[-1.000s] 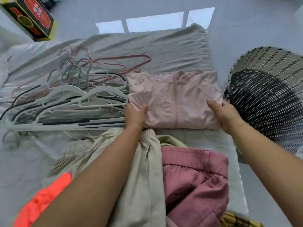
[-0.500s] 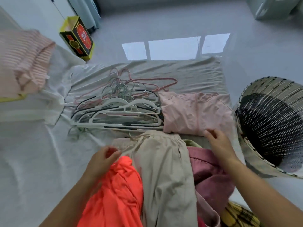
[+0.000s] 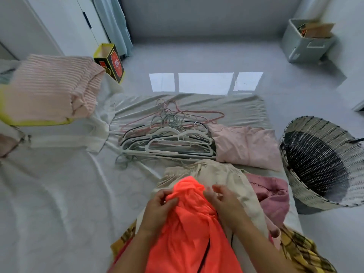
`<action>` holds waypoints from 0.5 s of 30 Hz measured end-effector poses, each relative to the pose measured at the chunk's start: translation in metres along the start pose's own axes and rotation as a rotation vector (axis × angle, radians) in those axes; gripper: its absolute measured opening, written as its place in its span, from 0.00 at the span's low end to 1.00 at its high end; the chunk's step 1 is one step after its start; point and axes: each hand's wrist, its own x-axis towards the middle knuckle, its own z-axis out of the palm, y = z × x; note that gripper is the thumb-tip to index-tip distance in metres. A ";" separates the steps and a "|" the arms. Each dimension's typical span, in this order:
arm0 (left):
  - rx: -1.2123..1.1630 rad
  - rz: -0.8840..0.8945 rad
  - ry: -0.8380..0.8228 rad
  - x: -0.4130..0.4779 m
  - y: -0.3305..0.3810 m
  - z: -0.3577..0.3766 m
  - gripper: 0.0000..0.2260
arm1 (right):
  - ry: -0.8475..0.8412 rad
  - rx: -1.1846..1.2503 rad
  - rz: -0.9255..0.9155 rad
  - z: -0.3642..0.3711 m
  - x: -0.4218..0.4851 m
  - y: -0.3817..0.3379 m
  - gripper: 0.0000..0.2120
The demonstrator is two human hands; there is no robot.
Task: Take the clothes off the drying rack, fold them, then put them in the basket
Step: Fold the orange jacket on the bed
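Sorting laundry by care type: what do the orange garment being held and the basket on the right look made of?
Orange garment: thin, smooth synthetic-looking fabric, slightly glossy, hanging in soft fluid folds; exact fibre unclear. Basket: woven strips, rattan or plastic, pale outside and dark inside, matte; the regular weave shows over its wall.

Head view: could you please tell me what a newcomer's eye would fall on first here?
The neon orange garment at bottom centre jumps out, draped over beige clothes. The dark woven basket stands at the right edge, and a tangle of hangers lies in the middle beside a folded pale pink top.
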 end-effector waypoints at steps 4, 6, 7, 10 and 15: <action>-0.155 -0.021 -0.028 -0.014 0.042 -0.026 0.06 | -0.131 0.036 0.102 0.030 -0.036 -0.010 0.44; -0.192 0.012 0.020 -0.018 0.064 -0.044 0.08 | -0.108 -0.220 0.040 0.031 -0.052 -0.004 0.34; -0.214 0.029 0.046 -0.019 0.076 -0.053 0.08 | -0.082 -0.301 0.030 0.030 -0.061 -0.003 0.23; -0.210 0.100 0.051 -0.025 0.107 -0.078 0.08 | -0.007 -0.408 -0.025 0.027 -0.085 -0.006 0.15; -0.112 0.294 -0.008 -0.041 0.158 -0.119 0.09 | 0.197 -0.181 -0.054 0.021 -0.120 -0.045 0.09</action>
